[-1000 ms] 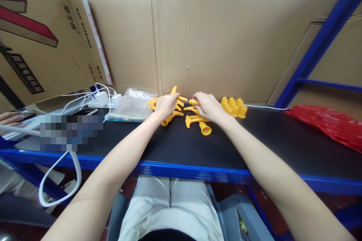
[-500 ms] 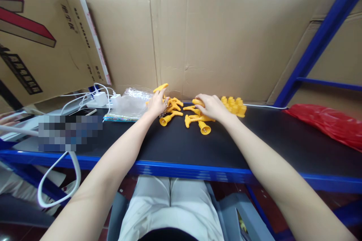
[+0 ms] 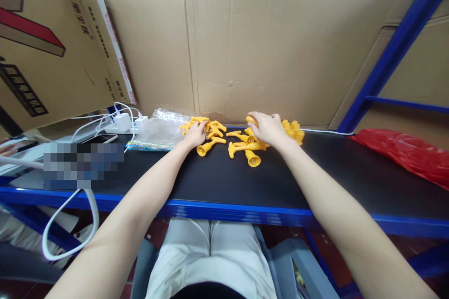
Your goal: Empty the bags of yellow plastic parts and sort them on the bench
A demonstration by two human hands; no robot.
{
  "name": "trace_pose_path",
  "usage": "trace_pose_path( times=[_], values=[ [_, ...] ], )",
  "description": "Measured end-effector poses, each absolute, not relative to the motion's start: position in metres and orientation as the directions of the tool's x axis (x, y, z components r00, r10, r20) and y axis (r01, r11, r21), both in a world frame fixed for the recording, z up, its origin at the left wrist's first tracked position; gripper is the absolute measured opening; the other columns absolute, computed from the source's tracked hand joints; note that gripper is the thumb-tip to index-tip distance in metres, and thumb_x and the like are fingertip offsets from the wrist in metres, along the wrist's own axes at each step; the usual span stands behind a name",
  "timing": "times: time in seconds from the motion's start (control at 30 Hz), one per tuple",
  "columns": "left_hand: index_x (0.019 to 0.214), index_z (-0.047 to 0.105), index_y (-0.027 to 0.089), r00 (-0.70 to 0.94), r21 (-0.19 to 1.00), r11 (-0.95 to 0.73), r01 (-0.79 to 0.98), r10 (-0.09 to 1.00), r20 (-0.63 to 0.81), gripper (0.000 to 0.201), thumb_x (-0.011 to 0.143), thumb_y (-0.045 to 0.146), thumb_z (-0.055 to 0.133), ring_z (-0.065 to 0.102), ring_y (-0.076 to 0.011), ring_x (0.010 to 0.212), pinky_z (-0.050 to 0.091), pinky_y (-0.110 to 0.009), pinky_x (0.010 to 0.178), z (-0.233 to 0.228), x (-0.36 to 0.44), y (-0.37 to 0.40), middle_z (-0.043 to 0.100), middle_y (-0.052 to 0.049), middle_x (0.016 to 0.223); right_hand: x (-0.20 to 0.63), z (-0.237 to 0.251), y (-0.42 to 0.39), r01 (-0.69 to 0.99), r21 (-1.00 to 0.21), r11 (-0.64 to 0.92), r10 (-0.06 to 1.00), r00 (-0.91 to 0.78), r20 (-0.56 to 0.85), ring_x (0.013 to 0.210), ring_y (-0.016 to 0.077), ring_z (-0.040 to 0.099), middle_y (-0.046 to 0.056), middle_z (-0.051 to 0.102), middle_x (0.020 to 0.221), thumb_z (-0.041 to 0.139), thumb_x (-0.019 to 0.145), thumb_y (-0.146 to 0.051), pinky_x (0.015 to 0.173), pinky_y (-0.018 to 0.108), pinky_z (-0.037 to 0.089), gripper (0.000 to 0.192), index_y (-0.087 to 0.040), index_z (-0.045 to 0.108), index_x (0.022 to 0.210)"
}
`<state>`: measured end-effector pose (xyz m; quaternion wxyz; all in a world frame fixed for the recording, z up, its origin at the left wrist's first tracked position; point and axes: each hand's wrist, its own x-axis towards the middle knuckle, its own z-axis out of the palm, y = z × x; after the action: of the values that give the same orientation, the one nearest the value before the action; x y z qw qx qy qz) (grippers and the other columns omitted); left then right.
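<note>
Yellow parts (image 3: 232, 150) on a black shelf (image 3: 224, 180)
Landmark, front yellow cup (image 3: 254, 159), lying with its mouth toward the viewer; left hand (image 3: 195, 135), behind the cup and to its left, fingers at a pile of yellow handles (image 3: 215, 127), grasping or loose cannot be told; right hand (image 3: 268, 128), behind the cup and slightly right, fingers closed on a yellow piece (image 3: 251, 120); cluster of yellow cups (image 3: 297, 132), behind the cup to its right, partly hidden; clear plastic bag (image 3: 159, 130), well left; red bag (image 3: 403, 156), well right

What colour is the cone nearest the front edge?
The cone is yellow, shown best in the head view.
</note>
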<state>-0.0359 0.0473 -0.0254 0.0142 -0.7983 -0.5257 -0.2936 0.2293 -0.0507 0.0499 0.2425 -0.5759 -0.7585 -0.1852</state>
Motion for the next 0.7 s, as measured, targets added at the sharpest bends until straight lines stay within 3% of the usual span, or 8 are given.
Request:
trace_pose_path(
  times=[0.13,0.33,0.5,0.7],
  values=[
    [0.129,0.052,0.016,0.218,0.321,-0.402,0.857,0.849,0.481,0.049,0.082,0.013,0.039,0.053,-0.0226,0.11,0.039,-0.036,0.1,-0.023,-0.034,0.045,0.053,-0.012,0.114,0.247,0.061,-0.052,0.999,-0.034,0.042,0.871,-0.02,0.491,0.1,0.0292,0.058,0.014,0.065,0.108,0.037,0.088,-0.027,0.088,0.047,0.032,0.034,-0.017,0.055,0.115],
    [0.129,0.051,0.017,0.219,0.309,-0.368,0.877,0.879,0.425,0.047,0.091,0.036,0.032,0.044,-0.027,0.123,0.033,-0.044,0.104,-0.019,-0.029,0.042,0.053,-0.013,0.125,0.275,0.076,-0.054,0.97,-0.036,-0.239,0.921,0.238,0.309,0.1,0.0292,0.058,0.016,0.064,0.104,0.048,0.08,-0.026,0.087,0.046,0.035,0.034,-0.013,0.054,0.111],
    [0.137,0.04,0.017,0.253,0.234,-0.372,0.898,0.873,0.417,0.051,0.088,0.034,0.038,0.04,-0.0269,0.127,0.031,-0.044,0.105,-0.024,-0.029,0.043,0.048,-0.014,0.133,0.293,0.085,-0.056,0.928,-0.014,-0.373,0.895,0.364,0.258,0.097,0.0278,0.06,0.017,0.065,0.102,0.055,0.073,-0.024,0.081,0.04,0.042,0.035,-0.013,0.06,0.106],
    [0.132,0.047,0.021,0.212,0.226,-0.343,0.912,0.864,0.457,0.046,0.091,0.037,0.035,0.045,-0.026,0.12,0.034,-0.042,0.102,-0.024,-0.03,0.041,0.044,-0.013,0.131,0.32,0.072,-0.041,0.916,-0.004,-0.402,0.911,0.4,0.103,0.081,0.0245,0.065,0.017,0.068,0.093,0.063,0.065,-0.017,0.062,0.031,0.047,0.035,-0.011,0.067,0.099]
  ],
)
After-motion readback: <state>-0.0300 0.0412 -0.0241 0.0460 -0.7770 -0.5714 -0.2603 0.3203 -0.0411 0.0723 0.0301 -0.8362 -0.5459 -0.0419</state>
